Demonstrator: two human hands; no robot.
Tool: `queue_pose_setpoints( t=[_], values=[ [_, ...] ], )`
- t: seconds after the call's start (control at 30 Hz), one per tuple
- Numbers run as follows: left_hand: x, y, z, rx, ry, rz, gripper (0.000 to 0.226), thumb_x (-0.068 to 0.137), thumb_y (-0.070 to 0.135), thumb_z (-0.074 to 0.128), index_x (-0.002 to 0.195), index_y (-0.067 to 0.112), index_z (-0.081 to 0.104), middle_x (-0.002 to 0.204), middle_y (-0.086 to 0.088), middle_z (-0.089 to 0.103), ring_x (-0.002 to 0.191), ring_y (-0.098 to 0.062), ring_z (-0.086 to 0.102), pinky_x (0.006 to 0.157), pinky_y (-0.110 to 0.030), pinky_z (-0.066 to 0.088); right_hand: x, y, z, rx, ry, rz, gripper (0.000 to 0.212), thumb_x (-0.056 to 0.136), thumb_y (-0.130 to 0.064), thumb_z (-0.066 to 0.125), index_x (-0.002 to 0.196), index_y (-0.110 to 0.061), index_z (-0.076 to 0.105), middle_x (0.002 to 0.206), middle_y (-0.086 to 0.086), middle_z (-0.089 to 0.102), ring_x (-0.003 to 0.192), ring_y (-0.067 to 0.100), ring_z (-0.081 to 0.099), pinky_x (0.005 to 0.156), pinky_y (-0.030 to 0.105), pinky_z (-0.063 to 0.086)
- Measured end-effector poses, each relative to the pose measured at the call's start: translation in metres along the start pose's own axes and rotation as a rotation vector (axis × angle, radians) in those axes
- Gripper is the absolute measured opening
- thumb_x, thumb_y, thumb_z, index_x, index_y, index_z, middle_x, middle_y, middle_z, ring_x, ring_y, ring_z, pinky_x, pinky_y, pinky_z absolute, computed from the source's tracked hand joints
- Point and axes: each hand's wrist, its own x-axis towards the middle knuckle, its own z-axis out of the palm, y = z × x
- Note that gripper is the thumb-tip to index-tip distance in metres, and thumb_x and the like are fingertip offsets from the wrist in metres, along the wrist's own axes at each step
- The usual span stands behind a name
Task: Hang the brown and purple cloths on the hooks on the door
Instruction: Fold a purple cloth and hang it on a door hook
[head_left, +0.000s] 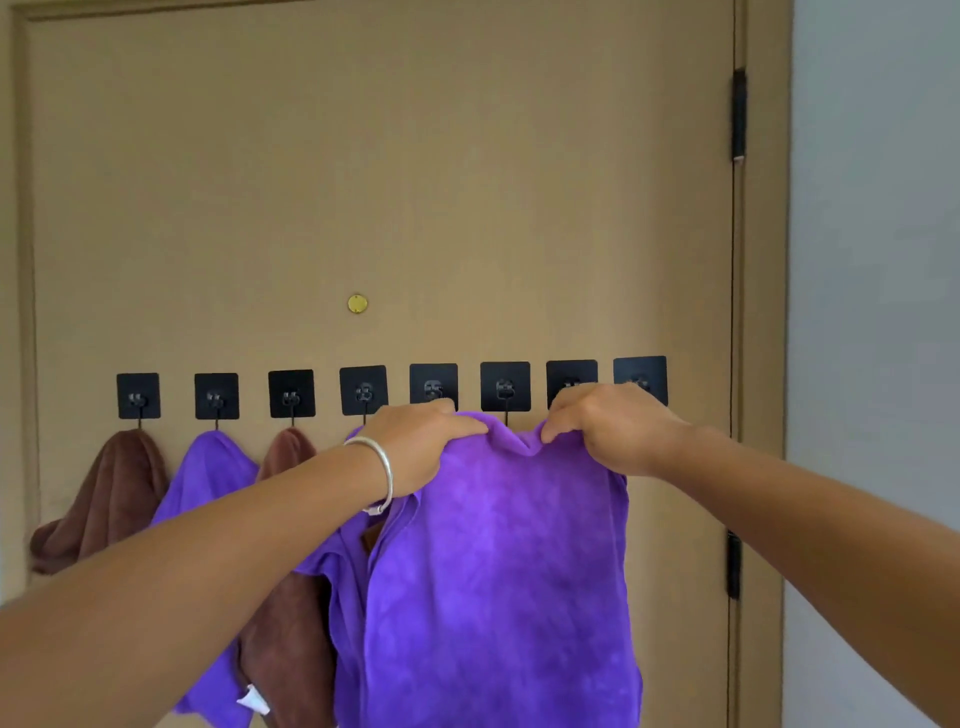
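A row of several black square hooks (505, 387) runs across the tan door (363, 182). A brown cloth (104, 499) hangs from the leftmost hook, a purple cloth (208, 478) from the second, and another brown cloth (291, 623) from the third. I hold up a large purple cloth (498, 571) by its top edge, just below the middle hooks. My left hand (421, 441) grips the edge on the left; my right hand (608, 426) pinches it on the right. A further purple cloth seems to hang behind it; its hook is hidden.
A small brass disc (357, 304) sits on the door above the hooks. Black hinges (738, 114) line the door's right edge, with a pale wall (872, 312) beyond. The two rightmost hooks are partly covered by my right hand.
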Motion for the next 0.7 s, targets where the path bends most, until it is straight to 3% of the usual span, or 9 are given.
queue_pose_setpoints(
  t=[0.1, 0.23, 0.37, 0.43, 0.57, 0.7],
  values=[
    [0.018, -0.002, 0.002, 0.047, -0.022, -0.015, 0.075, 0.085, 0.000, 0.035, 0.139, 0.051, 0.035, 0.094, 0.009, 0.036, 0.083, -0.020, 0.047, 0.062, -0.031, 0.034, 0.015, 0.003, 0.010, -0.141, -0.032, 0.036, 0.059, 0.084, 0.001, 0.040, 0.124, -0.037, 0.060, 0.119, -0.007, 0.053, 0.113, 0.018, 0.050, 0.065, 0.028, 0.031],
    [0.042, -0.009, 0.005, 0.107, -0.037, -0.061, 0.070, 0.088, 0.001, 0.037, 0.143, 0.043, 0.033, 0.106, 0.000, 0.046, 0.095, -0.026, 0.056, 0.065, -0.034, 0.040, 0.027, 0.001, 0.016, -0.296, -0.052, 0.161, 0.041, 0.090, -0.005, 0.042, 0.123, -0.023, 0.057, 0.110, 0.002, 0.050, 0.100, 0.025, 0.053, 0.061, 0.033, 0.035],
    [0.055, -0.001, 0.019, 0.093, -0.135, -0.105, 0.054, 0.087, 0.001, 0.041, 0.132, 0.030, 0.048, 0.112, -0.002, 0.054, 0.098, -0.027, 0.059, 0.066, -0.033, 0.043, 0.038, -0.014, 0.029, -0.377, -0.161, 0.252, 0.033, 0.090, -0.002, 0.049, 0.121, -0.010, 0.052, 0.112, 0.008, 0.047, 0.097, 0.027, 0.052, 0.061, 0.036, 0.037],
    [0.056, 0.008, 0.031, 0.036, -0.171, -0.122, 0.043, 0.087, 0.004, 0.043, 0.123, 0.025, 0.053, 0.115, -0.002, 0.060, 0.101, -0.027, 0.060, 0.070, -0.033, 0.045, 0.042, -0.023, 0.039, -0.389, -0.181, 0.265, 0.032, 0.091, -0.003, 0.047, 0.123, -0.007, 0.050, 0.117, 0.010, 0.047, 0.100, 0.027, 0.053, 0.063, 0.036, 0.036],
    [0.046, 0.025, 0.048, -0.090, -0.241, -0.107, 0.036, 0.082, 0.009, 0.045, 0.115, 0.022, 0.052, 0.108, -0.001, 0.063, 0.097, -0.026, 0.060, 0.091, -0.038, 0.043, 0.039, -0.036, 0.060, -0.362, -0.208, 0.274, 0.032, 0.093, -0.008, 0.047, 0.125, -0.009, 0.051, 0.122, 0.011, 0.050, 0.104, 0.027, 0.055, 0.070, 0.034, 0.037],
    [0.045, 0.032, 0.053, -0.049, -0.280, -0.077, 0.023, 0.090, 0.017, 0.049, 0.111, 0.014, 0.057, 0.120, -0.008, 0.057, 0.107, -0.029, 0.056, 0.088, -0.038, 0.046, 0.030, -0.046, 0.084, -0.217, -0.211, 0.311, 0.028, 0.091, -0.016, 0.047, 0.119, -0.014, 0.051, 0.116, 0.008, 0.056, 0.099, 0.028, 0.057, 0.068, 0.034, 0.036]
  ],
)
